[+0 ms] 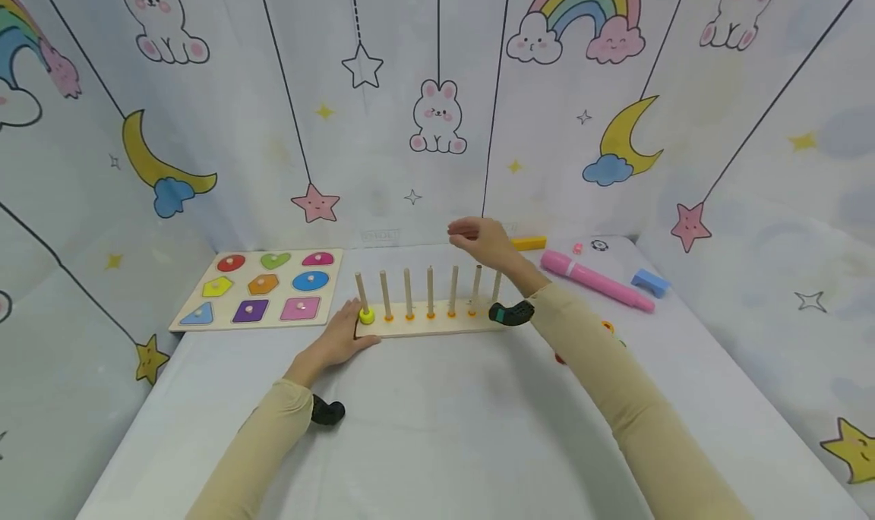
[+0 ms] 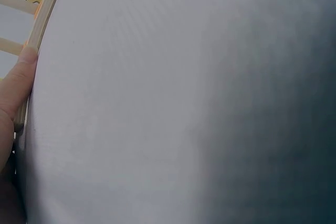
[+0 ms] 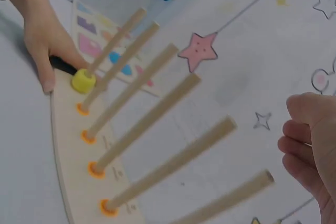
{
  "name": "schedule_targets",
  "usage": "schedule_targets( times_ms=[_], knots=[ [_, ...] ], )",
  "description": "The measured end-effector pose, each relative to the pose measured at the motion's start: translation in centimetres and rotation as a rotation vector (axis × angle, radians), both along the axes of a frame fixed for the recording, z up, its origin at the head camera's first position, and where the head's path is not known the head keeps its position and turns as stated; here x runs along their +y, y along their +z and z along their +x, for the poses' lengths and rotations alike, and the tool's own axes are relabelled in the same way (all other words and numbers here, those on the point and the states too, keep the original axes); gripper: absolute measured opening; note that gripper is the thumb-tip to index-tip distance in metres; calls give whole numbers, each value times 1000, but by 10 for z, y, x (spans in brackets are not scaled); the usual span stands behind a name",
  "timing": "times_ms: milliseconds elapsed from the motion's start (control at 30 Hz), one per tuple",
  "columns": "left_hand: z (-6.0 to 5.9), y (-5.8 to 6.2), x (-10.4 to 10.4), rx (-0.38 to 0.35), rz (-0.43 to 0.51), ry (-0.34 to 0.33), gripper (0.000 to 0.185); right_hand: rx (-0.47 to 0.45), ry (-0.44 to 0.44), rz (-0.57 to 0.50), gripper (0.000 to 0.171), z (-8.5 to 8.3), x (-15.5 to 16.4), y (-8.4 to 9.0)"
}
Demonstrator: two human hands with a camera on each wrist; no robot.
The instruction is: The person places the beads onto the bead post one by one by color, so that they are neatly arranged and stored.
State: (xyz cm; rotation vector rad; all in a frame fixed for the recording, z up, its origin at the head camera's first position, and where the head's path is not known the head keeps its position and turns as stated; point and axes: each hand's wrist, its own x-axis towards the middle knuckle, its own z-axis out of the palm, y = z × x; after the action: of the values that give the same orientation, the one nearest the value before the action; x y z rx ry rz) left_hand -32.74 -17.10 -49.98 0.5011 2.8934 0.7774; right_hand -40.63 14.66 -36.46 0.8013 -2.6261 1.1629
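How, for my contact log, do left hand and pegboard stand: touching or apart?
Touching: left wrist view shows the left hand with thumb against the pegboard.

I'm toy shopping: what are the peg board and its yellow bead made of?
The peg board looks like unpainted wood: pale beige, matte, like its pegs. The yellow bead could be painted wood or plastic; its smooth, even colour settles neither.

peg board [image 1: 410, 329]: wood, smooth, matt | pegs [image 1: 430, 292]: bare wood dowel, matt | yellow bead [image 1: 367, 317]: smooth, plastic or painted wood, can't tell | puzzle board [image 1: 276, 313]: looks like wood, flat finish | table cover [image 1: 424, 414]: matt cloth, mostly smooth | backdrop [image 1: 383, 148]: printed cloth-like sheet, low sheen | sleeves [image 1: 618, 391]: matt cloth | pink tube [image 1: 595, 280]: smooth, plastic look
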Motion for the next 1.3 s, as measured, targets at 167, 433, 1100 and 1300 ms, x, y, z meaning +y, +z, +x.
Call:
schedule_targets(
  times_ms=[167, 433, 1100, 1300],
  knots=[
    [0, 2, 1, 13, 25, -6, 83, 5, -119, 2, 29, -2, 56, -8],
    [0, 1, 1, 53, 79, -41, 90, -158, -285, 71, 34, 17, 157, -38],
    [-4, -2, 0, 34, 20, -23, 86, -301, -202, 202, 35, 65, 241, -94],
    [-1, -2, -5, 43, 29, -23, 85, -318, -133, 244, 32, 61, 224, -101]
  ],
)
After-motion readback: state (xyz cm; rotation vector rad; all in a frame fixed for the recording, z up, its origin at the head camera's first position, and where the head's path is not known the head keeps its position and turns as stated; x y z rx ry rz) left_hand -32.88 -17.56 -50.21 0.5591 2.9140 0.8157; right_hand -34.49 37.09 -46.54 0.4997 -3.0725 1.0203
